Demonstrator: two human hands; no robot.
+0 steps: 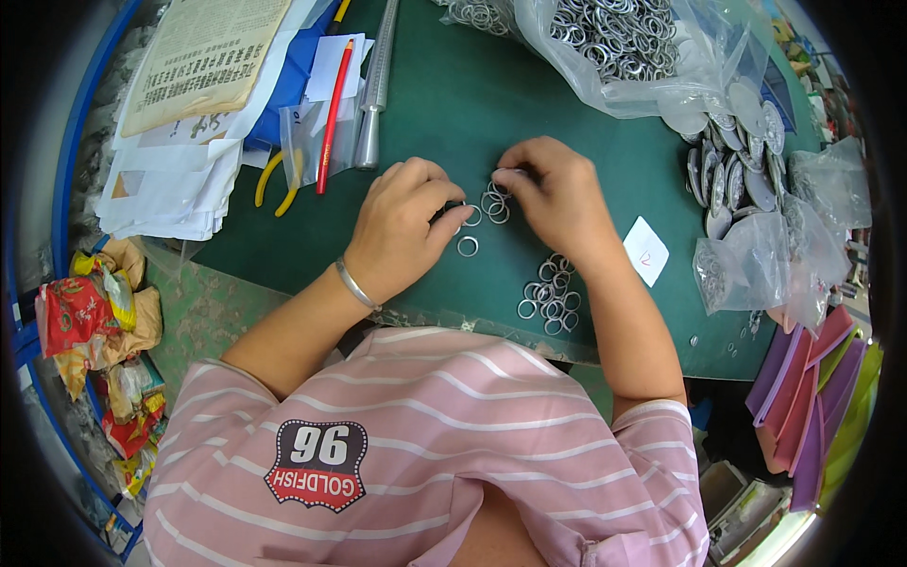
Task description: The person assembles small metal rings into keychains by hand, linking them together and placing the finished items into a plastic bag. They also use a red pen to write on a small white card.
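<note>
Small silver metal rings lie on the green tabletop between and below my hands. My left hand [402, 222], with a bangle at its wrist, is curled; its thumb and forefinger close at the edge of a metal ring [473, 223]. Just below them lies a loose ring [467, 254]. My right hand [557, 192] pinches at the top of a small cluster of rings [489, 207], its fingertips partly hiding what they grip. Nearer to me, beside my right forearm, is a loose pile of similar rings [558, 323].
A clear bag of rings [614, 97] lies at the far side. Grey metal discs [718, 186] and small clear bags [742, 265] are on the right, near a white card [645, 250]. Leftward are a red pencil [335, 118], a tapered metal rod [376, 94], yellow-handled pliers [287, 201] and papers [179, 180].
</note>
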